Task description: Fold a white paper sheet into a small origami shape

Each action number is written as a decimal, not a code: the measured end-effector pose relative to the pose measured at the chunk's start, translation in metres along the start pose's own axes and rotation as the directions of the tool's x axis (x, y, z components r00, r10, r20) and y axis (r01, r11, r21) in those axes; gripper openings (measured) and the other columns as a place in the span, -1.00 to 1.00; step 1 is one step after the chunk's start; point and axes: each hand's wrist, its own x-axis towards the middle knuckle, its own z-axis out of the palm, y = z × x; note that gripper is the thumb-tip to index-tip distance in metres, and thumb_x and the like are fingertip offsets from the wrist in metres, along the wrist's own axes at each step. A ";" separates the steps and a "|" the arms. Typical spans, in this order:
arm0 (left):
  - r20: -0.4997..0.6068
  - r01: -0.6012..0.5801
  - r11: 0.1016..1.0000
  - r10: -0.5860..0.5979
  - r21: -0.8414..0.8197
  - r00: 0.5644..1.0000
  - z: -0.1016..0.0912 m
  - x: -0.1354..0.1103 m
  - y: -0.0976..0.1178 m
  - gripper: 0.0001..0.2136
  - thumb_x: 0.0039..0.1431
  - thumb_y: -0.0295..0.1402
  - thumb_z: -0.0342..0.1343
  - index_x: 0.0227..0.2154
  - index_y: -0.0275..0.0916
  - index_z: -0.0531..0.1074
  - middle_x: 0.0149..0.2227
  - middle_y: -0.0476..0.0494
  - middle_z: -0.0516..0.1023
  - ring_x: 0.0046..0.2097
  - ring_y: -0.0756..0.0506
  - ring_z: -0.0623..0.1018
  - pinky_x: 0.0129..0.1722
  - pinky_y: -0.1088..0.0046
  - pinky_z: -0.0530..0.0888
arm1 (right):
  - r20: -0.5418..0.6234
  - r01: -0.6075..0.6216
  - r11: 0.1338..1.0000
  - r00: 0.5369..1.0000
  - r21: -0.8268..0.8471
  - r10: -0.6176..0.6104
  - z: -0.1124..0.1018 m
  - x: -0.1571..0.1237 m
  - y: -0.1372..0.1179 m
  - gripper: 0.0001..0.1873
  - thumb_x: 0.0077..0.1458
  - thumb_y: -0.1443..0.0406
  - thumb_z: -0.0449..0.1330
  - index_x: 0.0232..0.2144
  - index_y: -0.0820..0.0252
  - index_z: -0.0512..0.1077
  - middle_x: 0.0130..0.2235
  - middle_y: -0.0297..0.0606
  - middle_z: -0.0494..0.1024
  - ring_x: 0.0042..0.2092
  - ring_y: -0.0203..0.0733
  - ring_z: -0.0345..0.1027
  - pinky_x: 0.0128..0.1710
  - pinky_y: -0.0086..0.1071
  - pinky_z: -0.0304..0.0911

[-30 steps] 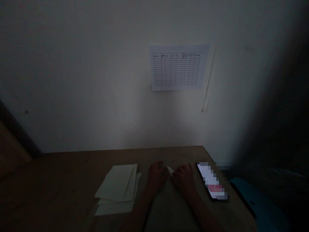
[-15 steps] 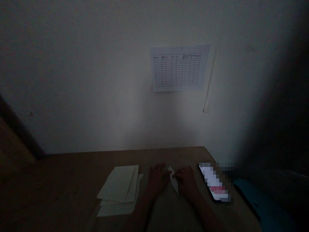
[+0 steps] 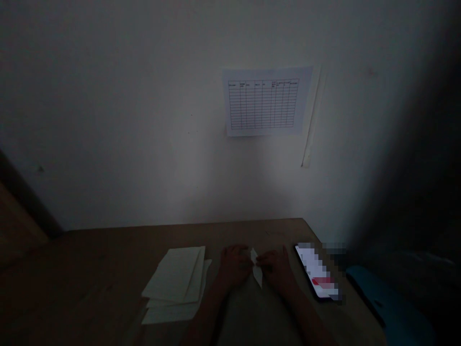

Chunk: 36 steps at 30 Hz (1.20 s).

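Note:
A small piece of folded white paper (image 3: 257, 278) is between my two hands, low over the brown table. My left hand (image 3: 235, 265) pinches its left edge near the middle, fingers curled. From the other side, my right hand (image 3: 275, 267) pinches the same paper with thumb and finger, one of its other fingers raised. The paper's pointed top and bottom ends show above and below the fingertips. Left of my left forearm lies a loose stack of white paper sheets (image 3: 175, 274). Dim light hides the finer folds.
A phone with a lit, partly blurred screen (image 3: 317, 271) lies near the right edge of the table (image 3: 118, 259). Beyond that edge is a blue seat-like object (image 3: 392, 302). A printed table sheet (image 3: 264, 103) hangs on the wall behind.
Both hands stay on the folded paper, with fingertips shifted slightly down it, so more of its top end shows. The whole view has drifted a little.

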 end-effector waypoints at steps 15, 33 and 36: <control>-0.017 -0.037 0.999 0.036 -0.038 0.999 0.006 0.004 0.001 -0.90 0.07 -0.26 0.27 -0.33 -0.07 0.59 -0.01 -0.06 0.55 0.11 -0.21 0.40 0.22 0.10 0.15 | 0.000 -0.091 0.996 0.996 -0.024 0.091 0.003 0.004 -0.005 -0.80 0.16 0.27 0.16 -0.28 -0.05 0.59 -0.13 -0.33 0.64 0.00 -0.08 0.42 0.30 0.16 -0.53; -0.117 0.043 0.996 -0.052 -0.081 0.992 0.018 0.008 -0.004 -0.86 -0.01 -0.32 0.33 -0.32 -0.09 0.61 0.06 -0.10 0.50 0.14 -0.22 0.39 0.17 0.18 0.28 | -0.015 -0.152 0.987 0.988 -0.061 0.151 0.011 0.009 0.001 -0.82 0.13 0.26 0.15 -0.27 0.01 0.56 -0.12 -0.28 0.61 0.03 -0.04 0.38 0.27 0.16 -0.33; -0.133 0.047 0.996 -0.056 -0.070 0.990 0.018 0.009 -0.005 -0.81 0.00 -0.32 0.32 -0.26 -0.08 0.60 0.08 -0.09 0.50 0.13 -0.21 0.39 0.16 0.16 0.29 | -0.032 -0.181 0.983 0.983 -0.040 0.180 0.014 0.010 0.002 -0.84 0.11 0.26 0.17 -0.27 0.04 0.56 -0.13 -0.26 0.61 0.02 -0.02 0.39 0.27 0.16 -0.33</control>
